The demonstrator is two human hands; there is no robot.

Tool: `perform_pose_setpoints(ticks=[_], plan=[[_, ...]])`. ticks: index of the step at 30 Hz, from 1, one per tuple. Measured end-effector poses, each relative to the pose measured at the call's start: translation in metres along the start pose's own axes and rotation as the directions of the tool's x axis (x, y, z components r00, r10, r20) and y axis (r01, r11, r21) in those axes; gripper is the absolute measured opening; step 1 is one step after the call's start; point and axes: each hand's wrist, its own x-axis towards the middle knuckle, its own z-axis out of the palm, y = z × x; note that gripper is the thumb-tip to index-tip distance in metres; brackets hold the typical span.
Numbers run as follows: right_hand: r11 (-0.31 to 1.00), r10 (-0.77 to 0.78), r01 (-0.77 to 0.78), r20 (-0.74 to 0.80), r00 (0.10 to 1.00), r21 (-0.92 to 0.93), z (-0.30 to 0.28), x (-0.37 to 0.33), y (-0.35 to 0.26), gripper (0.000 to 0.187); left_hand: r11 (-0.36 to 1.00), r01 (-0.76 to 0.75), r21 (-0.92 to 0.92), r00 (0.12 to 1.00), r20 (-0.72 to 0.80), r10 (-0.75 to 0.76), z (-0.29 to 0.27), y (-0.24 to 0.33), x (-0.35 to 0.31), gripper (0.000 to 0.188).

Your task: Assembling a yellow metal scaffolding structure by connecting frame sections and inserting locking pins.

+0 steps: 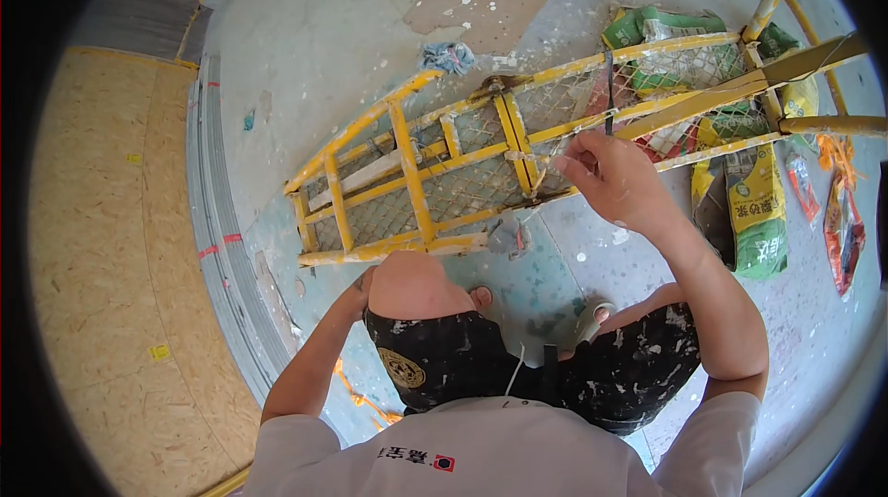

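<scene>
Two bare hands are in view, and the right hand (pixel 610 181) reaches out over the near rail with its fingers curled inward, thumb and index drawn close to each other. Whether anything thin is pinched between them I cannot tell. A narrow dark strip (pixel 610 95) runs across the rails beyond and ends at the knuckles; whether it is gripped or merely lies behind them is unclear. The left hand (pixel 361 288) is mostly hidden by the bent knee (pixel 407 286), so its fingers cannot be read; it seems to rest against the leg, perhaps for balance in this low posture.

Just beyond the knees, the long yellow-painted metal frame with wire mesh panels (pixel 412 173) lies slantwise across the stained grey-green floor (pixel 578 261), under and around the right hand. Its low position probably puts the rails within easy reach.

At its right end, green-and-yellow printed sacks (pixel 758 210) lie under and beside the mesh, perhaps simply dropped there. A crumpled blue-grey rag (pixel 448 58) sits by the far rail's raised end. Farther left, slim grey metal strips (pixel 227 257) lie bundled, apparently kept together by red tape, alongside tan strand board (pixel 111 220).
</scene>
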Motion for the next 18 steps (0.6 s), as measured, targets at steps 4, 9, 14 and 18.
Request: perform_pose_setpoints(ticks=[4,9,14,18], plan=[[0.999,0.039,-0.039,0.076,0.996,0.007,0.000,0.003,-0.003,0.026,1.000,-0.006,0.006,1.000,-0.016,0.007,-0.007,-0.007,-0.001,0.040],[0.997,0.063,-0.066,0.084,0.994,0.035,0.006,0.005,0.009,0.029,1.000,-0.019,-0.007,0.999,-0.040,0.019,-0.013,-0.021,-0.004,0.040],[0.991,0.127,-0.124,0.097,0.987,-0.040,0.008,0.012,0.016,0.032,0.997,-0.059,-0.042,0.995,-0.079,0.055,-0.015,-0.033,0.004,0.040],[0.982,0.177,-0.164,0.167,0.970,-0.091,0.016,0.012,0.032,0.034,0.992,-0.002,0.130,1.000,0.011,0.001,0.002,0.014,0.004,0.047]])
